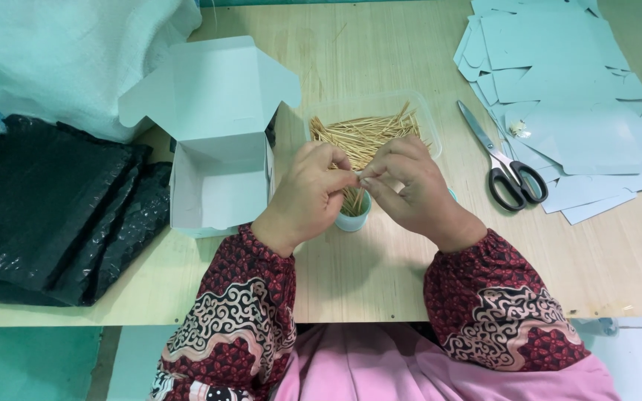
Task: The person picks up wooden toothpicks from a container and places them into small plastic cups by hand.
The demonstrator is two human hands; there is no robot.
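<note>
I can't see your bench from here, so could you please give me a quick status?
Left hand and right hand pinching toothpicks over small cup. Toothpick tray behind. Open box at left; nothing blocking.

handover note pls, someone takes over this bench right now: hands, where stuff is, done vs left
Left hand and right hand: both pinching a small bunch of toothpicks over a small teal cup, fingertips meeting.
Clear tray behind the hands holds loose toothpicks.
Open white box stands left of the cup; nothing visible inside.
Scissors and a pile of flat box blanks lie to the right, black bags far left.
Done: some toothpicks in the cup. Left: tray not emptied, box unfilled.
</note>
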